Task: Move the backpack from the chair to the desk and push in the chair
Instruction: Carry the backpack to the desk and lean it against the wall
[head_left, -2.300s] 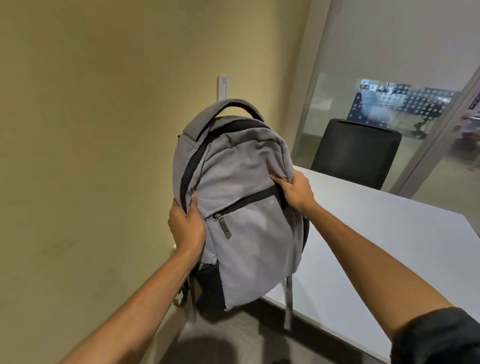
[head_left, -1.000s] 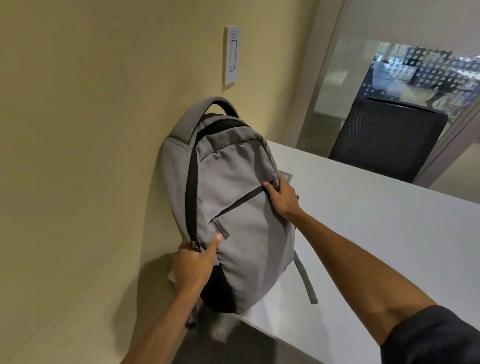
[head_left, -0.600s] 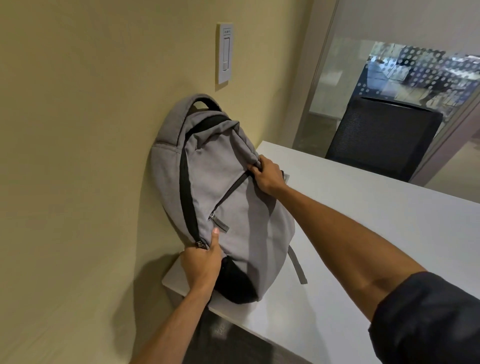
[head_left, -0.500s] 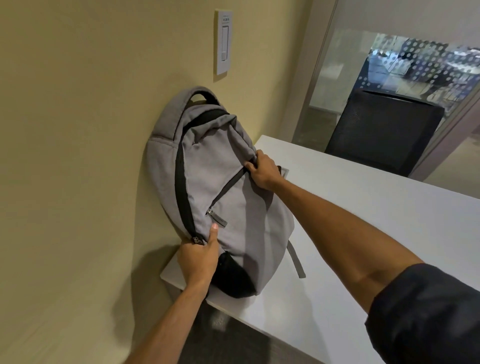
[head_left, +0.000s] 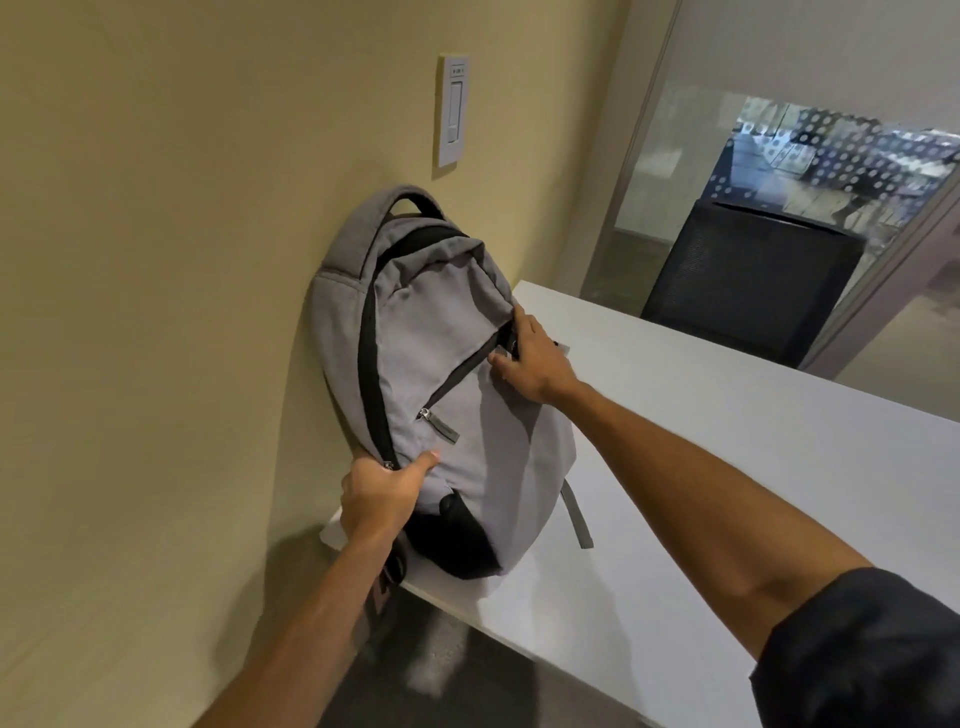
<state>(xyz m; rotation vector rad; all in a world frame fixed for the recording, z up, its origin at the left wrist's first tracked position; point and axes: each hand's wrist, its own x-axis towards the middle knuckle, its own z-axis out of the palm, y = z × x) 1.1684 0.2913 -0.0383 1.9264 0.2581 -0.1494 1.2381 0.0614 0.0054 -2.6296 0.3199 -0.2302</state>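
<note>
Grey fabric backpack with black zip trim and black base (head_left: 441, 374) stands on the near corner of the white laminate desk (head_left: 727, 467), its back leaning on the yellow-beige wall (head_left: 182, 260), top handle up. Left hand (head_left: 382, 493) is closed on the lower left seam, thumb laid across the front panel. Right hand (head_left: 530, 361) pinches fabric at the right end of the slanted pocket zip, fingers curled. Judgement: the placing step is nearly done. To finish well, press the base flat and a little further in from the edge, since the black bottom sits close to the corner; let go one hand at a time and check that the lean holds. A grey strap (head_left: 576, 512) lies loose on the top and looks harmless. The desk surface looks smooth, so the bag may slide. White wall switch plate (head_left: 453, 109) above; black mesh-back chair (head_left: 753, 280) at the far side, glass partition (head_left: 779, 156) behind. The chair to push in is not in view.
</note>
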